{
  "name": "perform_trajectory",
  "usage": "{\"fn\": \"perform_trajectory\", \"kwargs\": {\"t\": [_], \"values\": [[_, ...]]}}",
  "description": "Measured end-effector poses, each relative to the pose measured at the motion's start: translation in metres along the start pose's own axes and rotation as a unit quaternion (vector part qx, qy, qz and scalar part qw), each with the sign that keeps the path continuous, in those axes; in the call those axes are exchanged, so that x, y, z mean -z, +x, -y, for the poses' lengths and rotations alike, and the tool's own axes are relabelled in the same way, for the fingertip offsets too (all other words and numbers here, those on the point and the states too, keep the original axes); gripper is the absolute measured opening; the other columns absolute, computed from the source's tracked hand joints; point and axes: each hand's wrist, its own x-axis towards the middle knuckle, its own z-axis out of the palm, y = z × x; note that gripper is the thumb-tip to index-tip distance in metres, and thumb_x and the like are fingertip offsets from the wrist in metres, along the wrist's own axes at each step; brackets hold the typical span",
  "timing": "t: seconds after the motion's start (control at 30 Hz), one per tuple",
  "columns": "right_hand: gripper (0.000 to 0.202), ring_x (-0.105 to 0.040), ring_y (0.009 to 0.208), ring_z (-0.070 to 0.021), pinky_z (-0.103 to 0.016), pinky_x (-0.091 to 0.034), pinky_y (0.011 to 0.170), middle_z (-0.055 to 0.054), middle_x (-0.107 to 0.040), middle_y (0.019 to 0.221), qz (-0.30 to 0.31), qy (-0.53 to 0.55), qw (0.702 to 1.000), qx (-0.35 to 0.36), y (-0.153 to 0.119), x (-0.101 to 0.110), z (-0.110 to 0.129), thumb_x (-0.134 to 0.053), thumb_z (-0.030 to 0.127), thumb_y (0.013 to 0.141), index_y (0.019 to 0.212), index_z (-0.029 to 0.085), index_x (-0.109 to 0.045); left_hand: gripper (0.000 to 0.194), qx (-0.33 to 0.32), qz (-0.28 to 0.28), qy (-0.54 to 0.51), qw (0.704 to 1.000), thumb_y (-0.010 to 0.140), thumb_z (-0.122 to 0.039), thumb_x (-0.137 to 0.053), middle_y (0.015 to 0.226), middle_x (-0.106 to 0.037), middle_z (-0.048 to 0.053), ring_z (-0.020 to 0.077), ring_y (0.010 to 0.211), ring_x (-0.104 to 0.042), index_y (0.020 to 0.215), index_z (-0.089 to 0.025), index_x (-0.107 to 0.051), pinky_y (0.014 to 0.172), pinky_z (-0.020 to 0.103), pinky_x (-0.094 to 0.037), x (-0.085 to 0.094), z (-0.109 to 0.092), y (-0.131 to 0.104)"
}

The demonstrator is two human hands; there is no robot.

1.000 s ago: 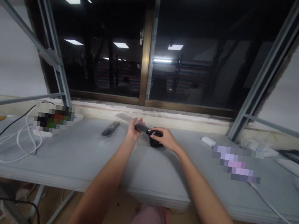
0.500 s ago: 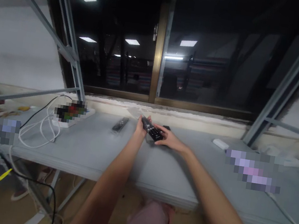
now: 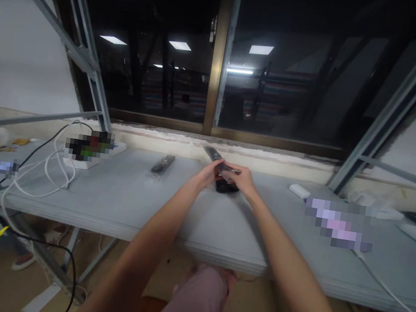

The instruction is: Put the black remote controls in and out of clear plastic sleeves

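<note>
Above the middle of the table, both my hands hold a black remote control (image 3: 213,152) that slants away to the upper left. My left hand (image 3: 208,173) wraps its middle from the left side. With closed fingers, my right hand (image 3: 244,178) grips the near end, where clear plastic film seems to cover the remote; blur and fingers hide the details. Just under the hands a black object (image 3: 227,186) lies on the table, partly covered, its kind unclear. To the left, a second remote control (image 3: 162,165) in a clear plastic sleeve lies flat.
On the grey table (image 3: 114,204), a white power strip (image 3: 119,149) with tangled cables stands left. A white plug-like block (image 3: 299,191) and a blurred purple item (image 3: 334,224) with a cable lie right. Metal frame posts (image 3: 372,105) rise at both sides, before a dark window.
The remote's near end, with its keypad bare to view before, is now behind my right fingers and film. My right hand has drawn closer to the left. The camera view has shifted slightly.
</note>
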Motion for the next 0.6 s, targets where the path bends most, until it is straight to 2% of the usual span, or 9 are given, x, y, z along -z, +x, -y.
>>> {"fn": "perform_trajectory", "kwargs": {"t": [0.13, 0.23, 0.3, 0.4, 0.47, 0.53, 0.6], "values": [[0.025, -0.064, 0.074, -0.0182, -0.028, -0.049, 0.071, -0.005, -0.074, 0.088, -0.104, -0.126, 0.986, 0.039, -0.003, -0.002, 0.002, -0.063, 0.027, 0.071, 0.092, 0.019, -0.074, 0.013, 0.016, 0.021, 0.040, 0.999, 0.083, -0.022, -0.058, 0.067, -0.064, 0.004, 0.0134, 0.067, -0.058, 0.075, -0.014, -0.065, 0.073, 0.025, -0.043, -0.001, -0.003, -0.004], [0.017, -0.065, 0.073, -0.0178, -0.026, -0.046, 0.069, -0.003, -0.074, 0.083, -0.141, -0.228, 0.962, 0.051, -0.008, -0.003, 0.005, -0.062, 0.027, 0.075, 0.086, 0.023, -0.074, 0.012, 0.036, 0.020, 0.102, 0.994, 0.078, -0.025, -0.065, 0.062, -0.062, 0.004, 0.0138, 0.064, -0.057, 0.073, -0.014, -0.067, 0.067, 0.023, -0.043, 0.003, -0.004, -0.003], [0.015, -0.065, 0.074, -0.0186, -0.026, -0.045, 0.068, -0.003, -0.074, 0.083, -0.147, -0.274, 0.949, 0.048, -0.011, -0.004, 0.007, -0.061, 0.030, 0.077, 0.084, 0.024, -0.074, 0.011, 0.023, 0.000, 0.151, 0.988, 0.073, -0.025, -0.069, 0.056, -0.060, 0.003, 0.0147, 0.060, -0.055, 0.069, -0.014, -0.068, 0.061, 0.023, -0.042, 0.008, -0.004, -0.002], [0.016, -0.066, 0.079, -0.0202, -0.027, -0.046, 0.071, -0.004, -0.074, 0.085, -0.128, -0.290, 0.947, 0.048, -0.014, -0.007, 0.010, -0.061, 0.035, 0.081, 0.084, 0.025, -0.073, 0.007, -0.022, -0.024, 0.189, 0.981, 0.066, -0.021, -0.074, 0.050, -0.057, 0.000, 0.0155, 0.058, -0.053, 0.067, -0.016, -0.069, 0.054, 0.022, -0.040, 0.015, -0.009, -0.004], [0.018, -0.066, 0.083, -0.0200, -0.028, -0.046, 0.075, -0.003, -0.073, 0.089, -0.097, -0.268, 0.956, 0.068, -0.014, -0.010, 0.011, -0.058, 0.035, 0.083, 0.092, 0.026, -0.072, 0.007, -0.032, -0.030, 0.193, 0.980, 0.065, -0.018, -0.075, 0.052, -0.060, 0.001, 0.0152, 0.059, -0.055, 0.069, -0.015, -0.070, 0.055, 0.021, -0.041, 0.020, -0.017, -0.010], [0.029, -0.065, 0.090, -0.0190, -0.030, -0.047, 0.081, -0.002, -0.072, 0.099, -0.045, -0.226, 0.968, 0.102, -0.015, -0.013, 0.011, -0.057, 0.034, 0.085, 0.112, 0.029, -0.065, 0.007, -0.030, -0.046, 0.190, 0.980, 0.067, -0.015, -0.074, 0.056, -0.063, 0.004, 0.0146, 0.059, -0.058, 0.072, -0.012, -0.070, 0.057, 0.021, -0.043, 0.027, -0.030, -0.018], [0.050, -0.062, 0.102, -0.0188, -0.032, -0.045, 0.089, -0.002, -0.067, 0.114, 0.028, -0.185, 0.972, 0.138, -0.016, -0.018, 0.010, -0.058, 0.036, 0.085, 0.134, 0.030, -0.047, 0.006, -0.040, -0.080, 0.144, 0.985, 0.070, -0.012, -0.071, 0.056, -0.063, 0.004, 0.0142, 0.055, -0.059, 0.076, -0.011, -0.069, 0.058, 0.021, -0.045, 0.040, -0.045, -0.027]]}}
